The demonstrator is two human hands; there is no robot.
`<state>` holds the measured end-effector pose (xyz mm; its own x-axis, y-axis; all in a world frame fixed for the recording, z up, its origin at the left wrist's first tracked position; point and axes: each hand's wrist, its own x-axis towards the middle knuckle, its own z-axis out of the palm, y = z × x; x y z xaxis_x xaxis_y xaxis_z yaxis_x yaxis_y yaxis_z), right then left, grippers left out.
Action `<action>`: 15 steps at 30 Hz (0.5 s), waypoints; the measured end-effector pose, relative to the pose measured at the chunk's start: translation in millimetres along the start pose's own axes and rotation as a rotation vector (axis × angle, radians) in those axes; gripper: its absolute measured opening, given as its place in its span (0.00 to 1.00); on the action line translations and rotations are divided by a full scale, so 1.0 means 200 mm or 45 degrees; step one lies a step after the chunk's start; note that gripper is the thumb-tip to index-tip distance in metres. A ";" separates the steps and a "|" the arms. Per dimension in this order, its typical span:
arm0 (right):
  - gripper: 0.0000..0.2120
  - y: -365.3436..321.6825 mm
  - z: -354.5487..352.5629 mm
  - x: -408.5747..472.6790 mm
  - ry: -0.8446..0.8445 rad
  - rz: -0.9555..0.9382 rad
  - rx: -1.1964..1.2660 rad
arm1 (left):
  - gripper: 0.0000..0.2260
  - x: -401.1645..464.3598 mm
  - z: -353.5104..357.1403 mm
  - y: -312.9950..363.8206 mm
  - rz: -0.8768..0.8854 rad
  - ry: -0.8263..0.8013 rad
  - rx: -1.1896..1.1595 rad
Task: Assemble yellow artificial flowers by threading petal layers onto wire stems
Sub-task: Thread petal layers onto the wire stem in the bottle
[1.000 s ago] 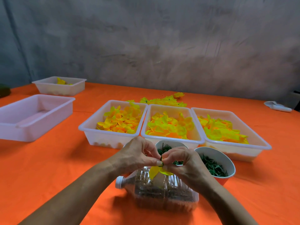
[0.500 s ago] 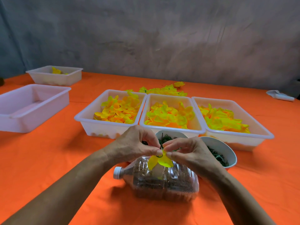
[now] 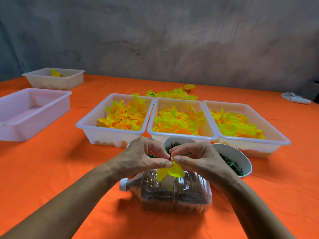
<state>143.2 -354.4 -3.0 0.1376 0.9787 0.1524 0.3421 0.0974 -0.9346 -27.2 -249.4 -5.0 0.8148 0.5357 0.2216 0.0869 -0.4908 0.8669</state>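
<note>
Orange table cover [image 3: 51, 169] spans the whole work surface. Three white trays in a row at centre, rims touching: left tray [image 3: 96, 125], middle tray [image 3: 179, 136] and right tray [image 3: 276, 140], each holding loose yellow petal layers [image 3: 126, 118]. A loose pile of yellow flowers [image 3: 172, 94] lies on the cloth just behind the trays. Far left: a small white tray [image 3: 69, 78] with a few yellow pieces inside; nearer on the left, a pale pink tray [image 3: 34, 114]. Far right: a white object [image 3: 295, 99], too small to identify. Just in front of the tray row stand two white bowls, a middle bowl [image 3: 179, 140] and a right bowl [image 3: 241, 157], both holding dark green pieces; the hands cover part of the middle bowl. Nearest the viewer a clear plastic bottle [image 3: 172, 194] lies on its side, white cap pointing left, brownish fill inside. Both hands meet above the bottle, fingertips close together. Left hand [image 3: 141, 157]: thumb and forefinger pinch a thin dark wire stem [image 3: 171, 150], which stands nearly upright between the hands. Right hand [image 3: 198, 159]: thumb and forefinger pinch at the same stem from the right side. A yellow petal layer [image 3: 170, 171] hangs on the stem just below the fingertips, in front of the bottle.
</note>
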 end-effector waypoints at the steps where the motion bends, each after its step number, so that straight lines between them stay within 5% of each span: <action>1: 0.03 0.00 -0.01 -0.01 -0.034 0.001 -0.015 | 0.02 0.00 0.00 0.00 0.001 0.004 0.010; 8: 0.13 -0.01 -0.01 -0.05 -0.042 -0.076 -0.321 | 0.03 -0.01 0.01 -0.01 0.044 0.064 0.040; 11: 0.10 -0.03 -0.06 0.00 -0.061 -0.031 -0.054 | 0.03 0.00 0.01 -0.01 0.025 0.070 0.035; 13: 0.06 -0.02 -0.09 0.11 0.105 -0.037 -0.009 | 0.04 0.00 0.01 0.00 0.016 0.045 0.036; 15: 0.05 0.02 -0.11 0.26 0.290 -0.037 -0.289 | 0.05 0.00 0.00 0.01 0.016 0.017 0.033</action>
<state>171.5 -307.0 7.7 0.3208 0.9079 0.2699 0.5440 0.0566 -0.8372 -26.7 -250.2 -2.5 0.8083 0.5382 0.2386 0.0915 -0.5151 0.8522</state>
